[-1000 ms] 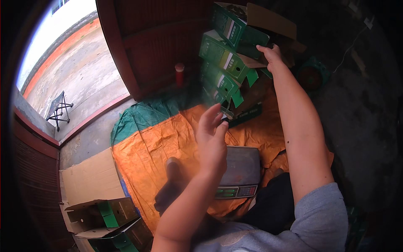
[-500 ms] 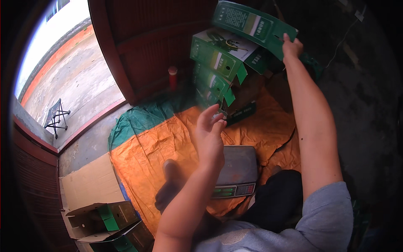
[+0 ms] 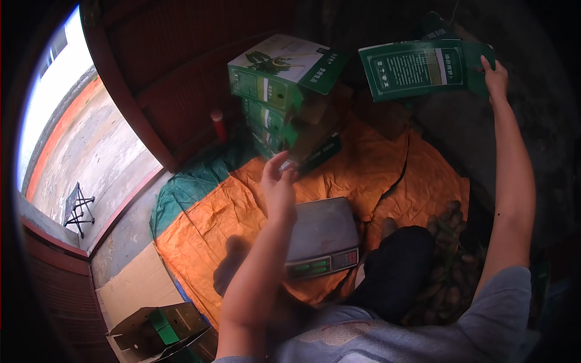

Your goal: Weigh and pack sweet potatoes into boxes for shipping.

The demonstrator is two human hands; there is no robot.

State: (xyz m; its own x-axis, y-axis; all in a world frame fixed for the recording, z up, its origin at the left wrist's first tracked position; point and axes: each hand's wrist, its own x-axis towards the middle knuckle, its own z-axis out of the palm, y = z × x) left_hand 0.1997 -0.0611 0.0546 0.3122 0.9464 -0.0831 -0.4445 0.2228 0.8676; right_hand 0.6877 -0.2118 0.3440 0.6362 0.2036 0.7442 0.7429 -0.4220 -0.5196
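Note:
My right hand (image 3: 496, 80), arm stretched out to the far right, grips a flap at the right end of a green cardboard box (image 3: 417, 68). The box is held in the air with its printed side showing. My left hand (image 3: 279, 189) is raised above the weighing scale (image 3: 322, 230), its fingers partly bent and apart. A small pale spot shows by those fingertips, too blurred to name. Just beyond that hand stands a stack of green boxes (image 3: 257, 88), the top one with a white printed face and a loose flap.
An orange and green tarp (image 3: 200, 221) covers the floor. Brown produce (image 3: 451, 272) is piled by my right leg. Open boxes (image 3: 160, 330) and flat cardboard (image 3: 139, 281) lie at lower left. A red bottle (image 3: 218, 125) stands near the door; a folding stool (image 3: 78, 209) is outside.
My right hand has carried the green box rightward, away from the stack, and turned it more level. The view has shifted right, bringing the brown produce into sight. My left hand stays raised.

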